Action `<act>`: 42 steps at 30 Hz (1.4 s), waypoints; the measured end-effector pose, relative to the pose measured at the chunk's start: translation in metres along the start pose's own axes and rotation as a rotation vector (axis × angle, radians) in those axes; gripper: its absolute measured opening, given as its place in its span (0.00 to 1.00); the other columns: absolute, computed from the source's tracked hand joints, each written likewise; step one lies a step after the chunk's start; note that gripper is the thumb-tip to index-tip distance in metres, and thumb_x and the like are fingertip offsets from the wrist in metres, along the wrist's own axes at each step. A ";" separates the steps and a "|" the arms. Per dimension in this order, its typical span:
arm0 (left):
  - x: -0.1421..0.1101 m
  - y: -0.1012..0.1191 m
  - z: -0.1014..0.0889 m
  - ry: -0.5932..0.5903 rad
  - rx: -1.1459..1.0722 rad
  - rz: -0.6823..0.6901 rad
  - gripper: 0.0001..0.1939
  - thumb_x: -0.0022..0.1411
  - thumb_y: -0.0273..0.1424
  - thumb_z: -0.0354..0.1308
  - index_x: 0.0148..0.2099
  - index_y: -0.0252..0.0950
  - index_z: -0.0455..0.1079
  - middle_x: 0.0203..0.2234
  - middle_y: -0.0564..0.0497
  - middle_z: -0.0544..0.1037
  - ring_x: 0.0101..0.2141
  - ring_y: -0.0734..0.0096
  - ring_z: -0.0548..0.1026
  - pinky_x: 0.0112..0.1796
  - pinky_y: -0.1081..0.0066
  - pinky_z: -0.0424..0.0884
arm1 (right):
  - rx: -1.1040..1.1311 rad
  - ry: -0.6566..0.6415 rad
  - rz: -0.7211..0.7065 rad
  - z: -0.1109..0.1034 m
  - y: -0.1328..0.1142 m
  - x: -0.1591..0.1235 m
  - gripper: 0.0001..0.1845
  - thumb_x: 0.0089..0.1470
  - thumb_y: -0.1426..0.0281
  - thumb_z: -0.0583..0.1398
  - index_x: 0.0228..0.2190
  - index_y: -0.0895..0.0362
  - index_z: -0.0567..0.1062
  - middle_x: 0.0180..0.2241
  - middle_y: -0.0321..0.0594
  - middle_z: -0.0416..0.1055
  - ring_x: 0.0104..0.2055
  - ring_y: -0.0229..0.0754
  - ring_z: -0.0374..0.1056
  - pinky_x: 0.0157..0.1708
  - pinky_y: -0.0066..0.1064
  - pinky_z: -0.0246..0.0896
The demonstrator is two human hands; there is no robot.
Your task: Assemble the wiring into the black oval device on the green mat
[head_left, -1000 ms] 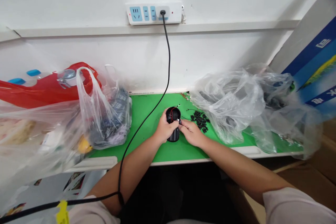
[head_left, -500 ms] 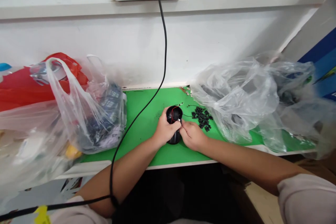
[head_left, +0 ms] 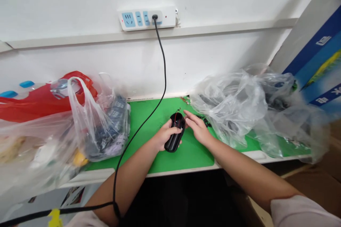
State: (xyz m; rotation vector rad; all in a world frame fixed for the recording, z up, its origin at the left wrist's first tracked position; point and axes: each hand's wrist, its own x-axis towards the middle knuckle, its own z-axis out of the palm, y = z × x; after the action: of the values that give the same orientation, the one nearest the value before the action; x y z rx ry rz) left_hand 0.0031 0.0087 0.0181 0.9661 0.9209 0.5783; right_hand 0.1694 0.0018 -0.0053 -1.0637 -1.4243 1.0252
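Note:
My left hand (head_left: pixel 163 137) is closed around a black plastic housing (head_left: pixel 172 144), elongated and hollow at its far end. The thumb lies across the housing's middle. A thin red wire (head_left: pixel 175 118) runs out of the hollow part, its tip sticking up past the rim. Just right of the housing is my right hand (head_left: pixel 199 129), fingers stretched out, with nothing visible in it. Its fingertips are close to the housing's right side; whether they touch it I cannot tell. Small black parts (head_left: pixel 206 122) lie in a pile behind the right hand, partly hidden by it.
A green mat (head_left: pixel 157 159) covers the table. On the left stand a clear bag of packets (head_left: pixel 106 127) and a red bag (head_left: pixel 39 103). Crumpled clear bags (head_left: pixel 234 103) lie right. A black cable (head_left: pixel 164 67) hangs from the power strip (head_left: pixel 146 19) across the mat.
My right hand has let go of the housing and spread its fingers, now covering part of the small-parts pile. The housing has tilted in my left hand. The camera view has tipped upward.

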 end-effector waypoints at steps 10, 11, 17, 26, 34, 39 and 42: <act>-0.001 -0.006 -0.002 -0.070 0.109 0.137 0.25 0.48 0.37 0.62 0.47 0.36 0.61 0.33 0.49 0.73 0.26 0.68 0.74 0.26 0.68 0.71 | 0.264 -0.152 -0.012 -0.013 0.004 0.007 0.23 0.50 0.59 0.61 0.48 0.52 0.72 0.53 0.42 0.66 0.54 0.47 0.62 0.57 0.45 0.52; 0.000 -0.006 -0.003 -0.041 0.177 0.229 0.28 0.47 0.36 0.64 0.49 0.36 0.61 0.37 0.46 0.74 0.32 0.65 0.75 0.31 0.66 0.72 | 0.249 -0.111 -0.012 -0.014 0.005 0.007 0.23 0.50 0.59 0.62 0.48 0.53 0.72 0.52 0.42 0.66 0.54 0.47 0.63 0.56 0.46 0.52; 0.005 -0.012 -0.006 0.120 0.630 0.522 0.26 0.49 0.38 0.64 0.49 0.34 0.67 0.43 0.45 0.74 0.43 0.61 0.72 0.45 0.62 0.66 | 0.254 -0.019 -0.007 -0.007 0.006 0.007 0.28 0.47 0.59 0.63 0.50 0.55 0.70 0.50 0.45 0.68 0.51 0.47 0.66 0.54 0.45 0.57; 0.000 -0.022 0.005 0.326 0.954 0.656 0.22 0.57 0.41 0.55 0.50 0.35 0.64 0.40 0.43 0.73 0.39 0.61 0.72 0.40 0.64 0.67 | 0.163 0.030 0.001 -0.002 0.007 0.004 0.28 0.47 0.57 0.62 0.48 0.56 0.72 0.46 0.43 0.71 0.46 0.48 0.69 0.50 0.46 0.61; 0.006 -0.020 0.001 0.330 0.883 0.659 0.22 0.54 0.42 0.58 0.47 0.34 0.65 0.37 0.45 0.74 0.36 0.63 0.72 0.36 0.66 0.67 | 0.141 -0.031 -0.060 0.000 0.007 0.005 0.27 0.47 0.59 0.62 0.49 0.54 0.71 0.48 0.43 0.70 0.49 0.48 0.67 0.52 0.46 0.59; 0.006 -0.018 -0.001 0.286 0.855 0.705 0.22 0.53 0.38 0.59 0.49 0.35 0.66 0.39 0.45 0.74 0.38 0.63 0.72 0.39 0.65 0.68 | 0.284 -0.097 -0.077 -0.001 0.005 0.008 0.26 0.45 0.59 0.64 0.47 0.55 0.72 0.48 0.44 0.69 0.49 0.48 0.67 0.53 0.47 0.57; 0.007 -0.020 -0.004 0.290 0.884 0.755 0.25 0.52 0.37 0.59 0.51 0.34 0.65 0.42 0.43 0.72 0.41 0.61 0.71 0.43 0.62 0.67 | 0.320 -0.166 -0.091 -0.004 0.004 0.010 0.27 0.44 0.59 0.65 0.47 0.55 0.72 0.49 0.44 0.69 0.51 0.47 0.66 0.54 0.48 0.56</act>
State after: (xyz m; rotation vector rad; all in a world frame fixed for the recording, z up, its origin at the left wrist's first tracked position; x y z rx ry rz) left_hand 0.0037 0.0057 -0.0033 2.1131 1.0784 0.9875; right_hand 0.1730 0.0121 -0.0064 -0.6891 -1.3688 1.2481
